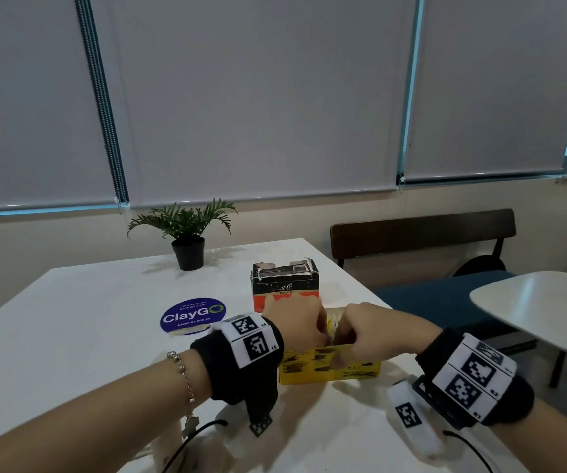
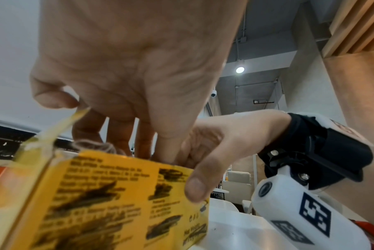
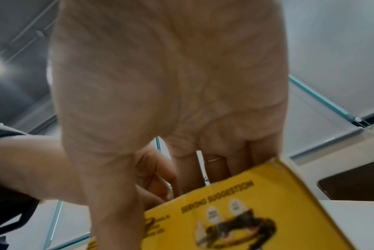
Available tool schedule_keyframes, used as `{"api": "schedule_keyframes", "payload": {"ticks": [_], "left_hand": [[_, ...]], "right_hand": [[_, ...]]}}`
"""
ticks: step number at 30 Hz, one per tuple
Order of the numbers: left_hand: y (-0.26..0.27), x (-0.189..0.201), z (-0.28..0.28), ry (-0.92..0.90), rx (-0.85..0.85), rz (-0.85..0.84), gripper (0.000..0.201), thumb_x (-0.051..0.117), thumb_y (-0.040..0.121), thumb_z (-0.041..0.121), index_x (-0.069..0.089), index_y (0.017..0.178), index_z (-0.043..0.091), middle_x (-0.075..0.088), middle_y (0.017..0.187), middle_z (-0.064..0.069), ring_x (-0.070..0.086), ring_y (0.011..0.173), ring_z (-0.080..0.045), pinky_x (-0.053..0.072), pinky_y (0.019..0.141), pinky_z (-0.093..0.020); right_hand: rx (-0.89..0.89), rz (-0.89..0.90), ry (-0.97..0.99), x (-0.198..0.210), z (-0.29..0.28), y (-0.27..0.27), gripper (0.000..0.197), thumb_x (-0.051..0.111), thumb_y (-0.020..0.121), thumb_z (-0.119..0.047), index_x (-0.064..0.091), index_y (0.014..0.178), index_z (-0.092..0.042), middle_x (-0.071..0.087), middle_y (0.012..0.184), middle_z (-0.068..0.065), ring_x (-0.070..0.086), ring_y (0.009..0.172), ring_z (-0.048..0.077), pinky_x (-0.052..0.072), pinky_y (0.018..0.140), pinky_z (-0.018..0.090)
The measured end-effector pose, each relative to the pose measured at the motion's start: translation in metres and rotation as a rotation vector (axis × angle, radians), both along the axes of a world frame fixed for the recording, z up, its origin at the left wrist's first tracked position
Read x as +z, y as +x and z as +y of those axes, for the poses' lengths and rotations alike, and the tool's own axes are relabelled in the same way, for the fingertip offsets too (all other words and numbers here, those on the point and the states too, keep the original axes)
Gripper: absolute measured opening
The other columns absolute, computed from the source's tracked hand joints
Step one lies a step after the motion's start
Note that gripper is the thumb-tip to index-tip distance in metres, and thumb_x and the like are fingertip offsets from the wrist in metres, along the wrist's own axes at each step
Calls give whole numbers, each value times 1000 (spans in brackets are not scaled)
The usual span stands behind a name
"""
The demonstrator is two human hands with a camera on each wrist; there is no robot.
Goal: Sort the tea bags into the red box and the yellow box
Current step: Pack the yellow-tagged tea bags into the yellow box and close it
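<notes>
The yellow box [image 1: 343, 368] stands open near the front of the white table [image 1: 70, 336]. Just behind it is the red box [image 1: 285, 285], its top torn open. My left hand [image 1: 297, 324] dips into the yellow box from above; in the left wrist view its fingers [image 2: 121, 135] go down behind the yellow box's front wall [image 2: 108, 194], so their tips are hidden. My right hand [image 1: 357, 331] pinches that wall, thumb [image 2: 196, 187] outside and fingers inside. Pale tea bags [image 1: 335, 320] show between my hands. The right wrist view shows the yellow box [image 3: 245, 211] close up.
A potted plant [image 1: 188, 233] stands at the table's far side, and a round blue ClayGo sticker [image 1: 193, 315] lies left of the boxes. To the right are a dark-backed chair [image 1: 421, 237] and a second white tabletop [image 1: 541, 308].
</notes>
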State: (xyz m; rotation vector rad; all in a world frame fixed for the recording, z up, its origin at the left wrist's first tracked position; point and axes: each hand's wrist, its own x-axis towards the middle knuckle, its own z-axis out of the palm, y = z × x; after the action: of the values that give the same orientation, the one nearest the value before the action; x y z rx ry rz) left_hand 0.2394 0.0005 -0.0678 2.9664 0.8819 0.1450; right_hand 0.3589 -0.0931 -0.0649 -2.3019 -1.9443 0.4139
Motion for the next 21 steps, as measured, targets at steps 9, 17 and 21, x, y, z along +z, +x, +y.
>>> {"api": "schedule_keyframes", "payload": {"ticks": [9,17,21], "left_hand": [[-12,10,3,20,-18,51,27,52,93,48,66,106,28,66,108,5,57,100,-15,37,80,-31],[-39,34,23,-151,-60,-183,22,58,91,42,69,99,24,69,100,5,63,88,-11,54,83,-33],[-76,54,46,-249,6,-236,17,61,91,36,69,96,21,70,92,6,67,76,-10,54,70,-24]], "right_hand": [[27,-52,-19,0,0,2,29,69,87,-31,74,112,-18,73,102,2,59,80,11,43,61,17],[42,-38,3,-3,0,2,27,69,86,-32,76,107,-15,74,97,3,61,77,13,46,62,20],[27,-52,50,0,-2,0,27,74,82,-33,77,101,-15,75,94,1,67,82,15,56,73,28]]}}
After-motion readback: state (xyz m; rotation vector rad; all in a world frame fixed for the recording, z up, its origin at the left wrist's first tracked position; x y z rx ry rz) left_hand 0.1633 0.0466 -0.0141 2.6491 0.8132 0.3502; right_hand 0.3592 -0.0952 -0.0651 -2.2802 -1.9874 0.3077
